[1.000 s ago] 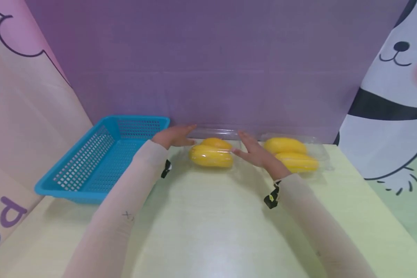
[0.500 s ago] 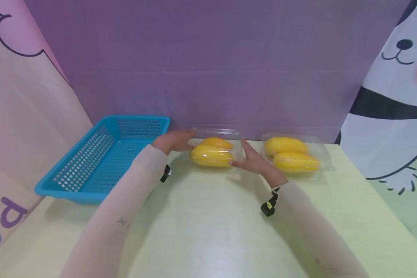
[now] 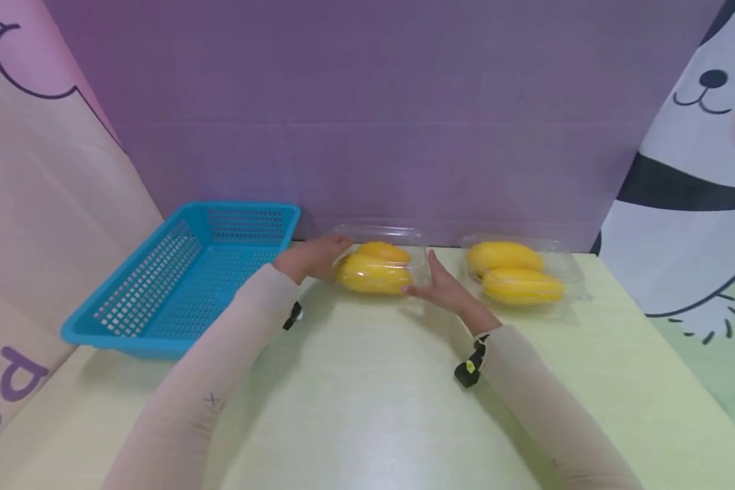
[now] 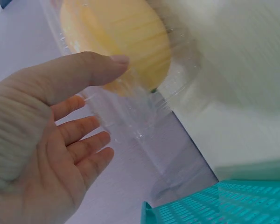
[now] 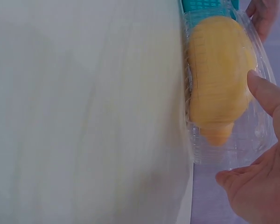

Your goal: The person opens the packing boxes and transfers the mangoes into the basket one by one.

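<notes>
A clear plastic clamshell box (image 3: pixel 418 257) stands at the table's back edge, with two yellow mango-shaped fruits (image 3: pixel 375 273) inside, one behind the other. My left hand (image 3: pixel 311 258) is at the box's left end. In the left wrist view its thumb (image 4: pixel 95 70) lies over the box corner, the other fingers loosely spread beside the plastic. At the right end is my right hand (image 3: pixel 444 286). The right wrist view has that thumb (image 5: pixel 261 86) at the box's side and the other fingers extended around the end. Neither hand plainly squeezes the box.
To the left stands a blue perforated basket (image 3: pixel 177 348). A second clear box (image 3: pixel 572 265) with two yellow fruits (image 3: pixel 520 286) sits right of my right hand. A purple backdrop (image 3: pixel 380 136) rises behind the pale table (image 3: pixel 367 401).
Both hands have come lower and closer around the ends of the middle box. My right hand has turned more upright, its thumb at the front. The box has hardly moved.
</notes>
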Demonstrator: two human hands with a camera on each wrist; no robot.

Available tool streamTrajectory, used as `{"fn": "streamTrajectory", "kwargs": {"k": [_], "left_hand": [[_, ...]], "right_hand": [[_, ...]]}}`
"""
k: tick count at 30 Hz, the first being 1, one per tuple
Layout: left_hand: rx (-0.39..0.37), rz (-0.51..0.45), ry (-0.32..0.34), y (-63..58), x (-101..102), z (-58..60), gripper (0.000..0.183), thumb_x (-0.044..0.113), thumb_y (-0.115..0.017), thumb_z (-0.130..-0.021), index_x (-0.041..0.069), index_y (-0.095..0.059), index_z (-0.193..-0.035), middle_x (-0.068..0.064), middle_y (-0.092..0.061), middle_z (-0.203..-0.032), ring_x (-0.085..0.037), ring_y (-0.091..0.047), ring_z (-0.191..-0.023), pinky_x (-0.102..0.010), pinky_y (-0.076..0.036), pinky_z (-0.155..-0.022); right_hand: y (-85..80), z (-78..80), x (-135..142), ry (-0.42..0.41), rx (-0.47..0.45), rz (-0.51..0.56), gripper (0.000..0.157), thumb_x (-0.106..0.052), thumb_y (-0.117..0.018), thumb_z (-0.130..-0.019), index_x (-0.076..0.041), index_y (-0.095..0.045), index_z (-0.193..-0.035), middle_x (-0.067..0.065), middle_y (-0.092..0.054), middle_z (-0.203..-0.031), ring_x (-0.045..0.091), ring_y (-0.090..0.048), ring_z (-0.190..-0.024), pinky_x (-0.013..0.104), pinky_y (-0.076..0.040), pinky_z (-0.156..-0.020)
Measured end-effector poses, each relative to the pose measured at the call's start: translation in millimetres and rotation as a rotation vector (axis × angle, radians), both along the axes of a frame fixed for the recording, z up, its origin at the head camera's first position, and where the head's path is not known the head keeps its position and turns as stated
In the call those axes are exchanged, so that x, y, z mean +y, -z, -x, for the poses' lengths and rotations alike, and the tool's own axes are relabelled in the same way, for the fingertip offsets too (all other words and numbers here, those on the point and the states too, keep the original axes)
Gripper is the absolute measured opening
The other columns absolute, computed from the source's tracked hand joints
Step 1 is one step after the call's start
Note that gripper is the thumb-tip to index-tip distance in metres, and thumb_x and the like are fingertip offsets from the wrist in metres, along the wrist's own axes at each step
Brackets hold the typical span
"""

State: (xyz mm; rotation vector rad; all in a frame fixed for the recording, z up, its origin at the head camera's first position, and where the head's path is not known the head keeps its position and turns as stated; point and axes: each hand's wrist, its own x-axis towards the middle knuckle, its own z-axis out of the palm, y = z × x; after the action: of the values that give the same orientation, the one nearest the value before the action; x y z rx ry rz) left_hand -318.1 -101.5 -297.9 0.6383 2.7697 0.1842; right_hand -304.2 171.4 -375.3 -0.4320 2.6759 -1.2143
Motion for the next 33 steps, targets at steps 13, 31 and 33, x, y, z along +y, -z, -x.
{"fn": "streamTrajectory", "kwargs": {"k": [13, 31, 33], "left_hand": [[0.041, 0.056, 0.039, 5.2, 4, -1.0, 0.077, 0.01, -0.062, -0.089, 0.01, -0.018, -0.152, -0.013, -0.014, -0.158, -0.03, -0.02, -0.144, -0.042, -0.023, -0.118], [0.119, 0.111, 0.088, 9.3, 6, -2.2, 0.075, 0.006, -0.064, -0.087, 0.005, -0.023, -0.15, -0.018, -0.021, -0.156, -0.033, -0.022, -0.143, -0.043, -0.023, -0.118], [0.148, 0.128, 0.115, 10.7, 7, -1.4, 0.072, 0.006, -0.064, -0.087, 0.001, -0.025, -0.148, -0.021, -0.025, -0.153, -0.034, -0.025, -0.142, -0.043, -0.024, -0.118]], "right_hand": [[5.1, 0.7, -3, 0.046, -0.066, 0.128, 0.114, -0.037, -0.07, -0.084, -0.002, 0.017, -0.148, 0.025, -0.002, -0.156, 0.037, -0.011, -0.144, 0.047, -0.011, -0.12], [3.3, -5.3, -9, 0.065, -0.218, 0.423, 0.092, -0.016, -0.056, -0.094, -0.004, 0.016, -0.149, 0.027, -0.008, -0.155, 0.04, -0.018, -0.142, 0.049, -0.015, -0.119], [4.4, -4.6, -10, 0.066, -0.237, 0.475, 0.09, -0.011, -0.054, -0.094, -0.003, 0.017, -0.148, 0.027, -0.008, -0.155, 0.039, -0.016, -0.143, 0.047, -0.014, -0.119]]}}
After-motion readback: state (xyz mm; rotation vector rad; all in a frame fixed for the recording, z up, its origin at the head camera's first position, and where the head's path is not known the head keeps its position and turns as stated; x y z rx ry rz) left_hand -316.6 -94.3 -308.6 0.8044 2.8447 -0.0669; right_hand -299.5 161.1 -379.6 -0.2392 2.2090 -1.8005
